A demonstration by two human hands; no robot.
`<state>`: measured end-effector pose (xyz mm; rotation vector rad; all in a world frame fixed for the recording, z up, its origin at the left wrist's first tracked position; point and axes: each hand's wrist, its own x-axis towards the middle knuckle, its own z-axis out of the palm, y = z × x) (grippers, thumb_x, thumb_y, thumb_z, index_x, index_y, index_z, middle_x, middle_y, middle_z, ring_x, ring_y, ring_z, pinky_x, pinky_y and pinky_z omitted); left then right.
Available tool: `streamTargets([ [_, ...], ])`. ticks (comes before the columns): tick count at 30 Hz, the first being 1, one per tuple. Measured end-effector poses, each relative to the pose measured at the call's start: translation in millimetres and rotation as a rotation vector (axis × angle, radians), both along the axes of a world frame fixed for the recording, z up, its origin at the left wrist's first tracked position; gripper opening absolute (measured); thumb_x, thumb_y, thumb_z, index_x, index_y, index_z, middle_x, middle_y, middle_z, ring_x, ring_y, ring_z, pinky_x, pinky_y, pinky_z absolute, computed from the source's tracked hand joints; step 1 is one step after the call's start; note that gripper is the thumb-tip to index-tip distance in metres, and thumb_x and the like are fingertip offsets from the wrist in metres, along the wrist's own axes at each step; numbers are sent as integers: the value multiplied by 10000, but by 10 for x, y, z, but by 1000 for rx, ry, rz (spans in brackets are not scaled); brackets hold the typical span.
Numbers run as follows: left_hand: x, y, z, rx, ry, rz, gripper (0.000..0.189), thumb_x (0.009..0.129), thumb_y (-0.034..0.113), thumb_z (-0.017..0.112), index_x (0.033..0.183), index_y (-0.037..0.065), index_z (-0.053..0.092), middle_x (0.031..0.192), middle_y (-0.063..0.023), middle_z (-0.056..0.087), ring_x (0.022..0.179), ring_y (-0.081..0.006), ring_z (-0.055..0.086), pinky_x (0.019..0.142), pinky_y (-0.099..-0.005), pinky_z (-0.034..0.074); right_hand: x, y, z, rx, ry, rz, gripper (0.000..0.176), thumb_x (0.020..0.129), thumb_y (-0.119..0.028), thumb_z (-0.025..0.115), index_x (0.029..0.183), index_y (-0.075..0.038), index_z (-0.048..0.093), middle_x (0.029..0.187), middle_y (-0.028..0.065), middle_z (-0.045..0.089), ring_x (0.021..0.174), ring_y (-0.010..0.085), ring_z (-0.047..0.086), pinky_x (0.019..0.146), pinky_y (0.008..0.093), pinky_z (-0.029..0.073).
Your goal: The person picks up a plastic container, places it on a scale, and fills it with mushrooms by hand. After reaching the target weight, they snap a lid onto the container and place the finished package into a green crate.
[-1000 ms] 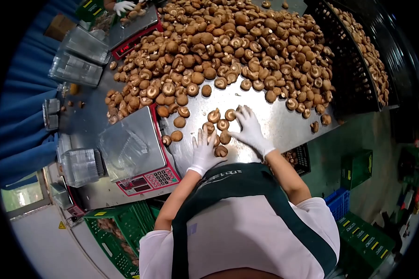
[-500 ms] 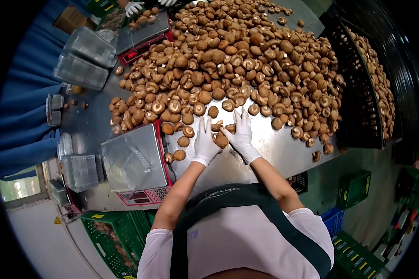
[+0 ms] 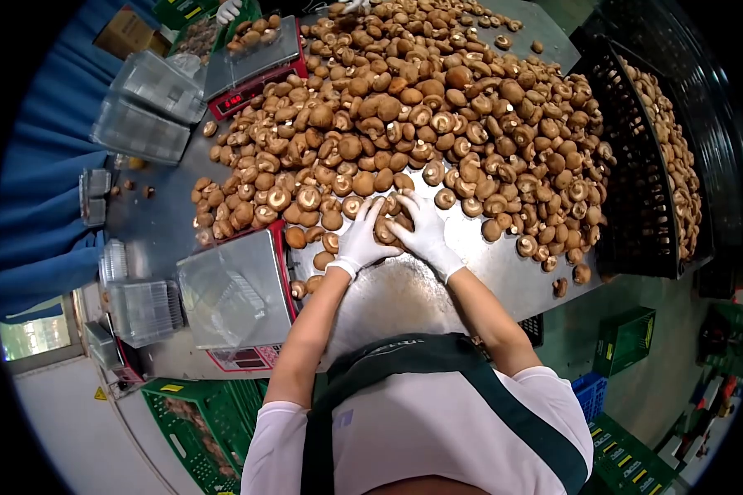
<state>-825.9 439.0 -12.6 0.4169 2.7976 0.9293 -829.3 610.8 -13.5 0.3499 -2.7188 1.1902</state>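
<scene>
Brown shiitake mushrooms (image 3: 384,231) are gathered between my two white-gloved hands on the metal table. My left hand (image 3: 362,243) curves around their left side, its fingertips near the front of the large shiitake pile (image 3: 446,115). From the right, my right hand (image 3: 426,235) cups the same small group, with its fingers bent over the top. Both thumbs point inward, and the hands partly hide the mushrooms. Just left of my left hand, a few loose mushrooms lie beside a red-edged scale (image 3: 243,359) holding a clear plastic tray (image 3: 223,297).
A second scale (image 3: 252,95) with mushrooms on it stands at the far left, near a co-worker's gloved hand (image 3: 229,11). Stacked clear trays (image 3: 144,301) line the left side. A black crate (image 3: 636,157) of mushrooms stands at right; green crates (image 3: 194,429) sit below.
My hands have moved slightly forward and closed in around the mushrooms, which have shifted toward the pile. The co-worker's hands at the top have also moved.
</scene>
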Motion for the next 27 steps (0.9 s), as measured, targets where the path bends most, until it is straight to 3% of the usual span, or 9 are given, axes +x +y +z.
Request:
streamTargets([
  [6, 240, 102, -17, 47, -8, 53, 1101, 528, 429, 827, 1422, 126, 260, 1398, -182, 350, 1180, -371, 475, 915, -421, 462, 234, 55, -133, 112, 178, -70, 664, 719, -405, 698, 1269, -95, 495, 1208, 151, 519, 1053, 324, 505, 877, 403, 442],
  [8, 161, 113, 22, 46, -63, 105, 1137, 524, 459, 825, 1429, 107, 233, 1410, -205, 329, 1200, -381, 458, 941, -419, 443, 144, 45, -148, 162, 31, -328, 738, 720, -408, 702, 1314, -63, 433, 1204, 156, 523, 1048, 337, 510, 847, 414, 446],
  [9, 80, 108, 18, 35, -132, 88, 1174, 513, 477, 828, 1434, 89, 213, 1422, -212, 312, 1222, -380, 440, 966, -410, 424, 87, 51, -162, 183, 136, -318, 779, 723, -410, 702, 1334, -37, 394, 1196, 160, 533, 1006, 332, 529, 800, 413, 459],
  [10, -8, 103, 36, 44, -188, 61, 1190, 504, 442, 837, 1425, 20, 213, 1405, -233, 326, 1271, -358, 391, 1039, -384, 354, 37, 32, -178, 47, -7, -281, 790, 725, -417, 701, 1344, -40, 387, 1204, 166, 536, 978, 320, 545, 772, 408, 472],
  [12, -125, 100, 66, 100, -228, 13, 1186, 507, 428, 830, 1426, 13, 206, 1416, -238, 319, 1277, -369, 380, 1054, -381, 334, -30, -12, -211, 68, 25, -221, 802, 730, -416, 696, 1362, -48, 367, 1220, 168, 533, 982, 306, 550, 766, 402, 479],
  [16, -256, 29, 72, 186, -296, 13, 1191, 493, 371, 849, 1431, 14, 207, 1381, -250, 384, 1275, -339, 399, 1057, -362, 328, -171, -95, -205, 110, -3, -183, 720, 755, -433, 665, 1335, -97, 405, 1254, 183, 499, 1108, 348, 496, 886, 414, 455],
  [17, -257, 8, 47, 244, -284, 5, 1189, 478, 391, 852, 1423, 20, 232, 1406, -216, 361, 1282, -336, 387, 1053, -360, 333, -178, -105, -183, 103, -27, -186, 671, 762, -444, 652, 1307, -118, 436, 1253, 174, 496, 1137, 341, 484, 900, 420, 448],
  [21, -152, -64, 1, 246, -189, -73, 1117, 479, 322, 864, 1401, 32, 305, 1405, -195, 366, 1294, -327, 375, 1065, -359, 324, -65, -183, -200, -156, -174, -162, 573, 770, -383, 675, 1256, -129, 508, 1100, 136, 616, 1007, 306, 593, 861, 367, 471],
  [27, -38, -99, -37, 271, -163, -55, 1087, 493, 290, 859, 1403, 48, 317, 1399, -183, 365, 1286, -323, 383, 1058, -355, 339, -32, -220, -155, -344, -319, -175, 545, 758, -328, 700, 1236, -130, 527, 1055, 159, 653, 984, 259, 639, 845, 328, 497],
])
